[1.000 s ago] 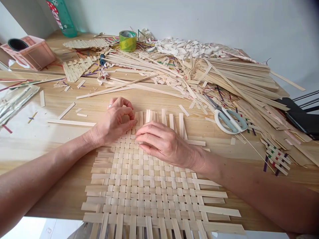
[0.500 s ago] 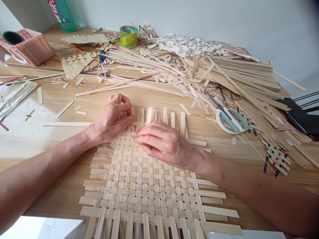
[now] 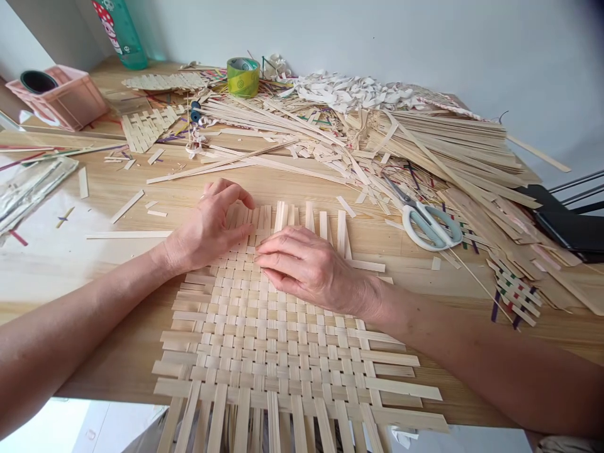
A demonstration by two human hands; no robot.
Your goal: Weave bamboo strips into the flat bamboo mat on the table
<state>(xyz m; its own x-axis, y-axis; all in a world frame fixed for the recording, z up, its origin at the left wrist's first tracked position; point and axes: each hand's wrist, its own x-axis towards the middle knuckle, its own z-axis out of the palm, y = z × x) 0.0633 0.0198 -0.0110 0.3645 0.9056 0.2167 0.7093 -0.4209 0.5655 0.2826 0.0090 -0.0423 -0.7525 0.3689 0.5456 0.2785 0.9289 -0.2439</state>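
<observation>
A woven mat of pale wooden strips (image 3: 264,333) lies on the table, its loose ends sticking out on all sides. At its far left edge is my left hand (image 3: 212,220), with thumb and forefinger apart beside the upright strip ends. My right hand (image 3: 306,267) rests on the far part of the weave with its fingers pressed together; whatever lies under the fingertips is hidden. Several strip ends (image 3: 323,226) stand out beyond the mat's far edge.
White-handled scissors (image 3: 431,226) lie right of the mat. Farther back are a strip bundle (image 3: 453,138), yellow-green tape (image 3: 243,78), white shreds (image 3: 349,91), a pink basket (image 3: 78,104) and a teal bottle (image 3: 125,38). A small coloured weave (image 3: 516,292) lies at the right.
My left thumb and forefinger have parted a little at the far strips. My right hand stays on the weave. The whole view has shifted slightly.
</observation>
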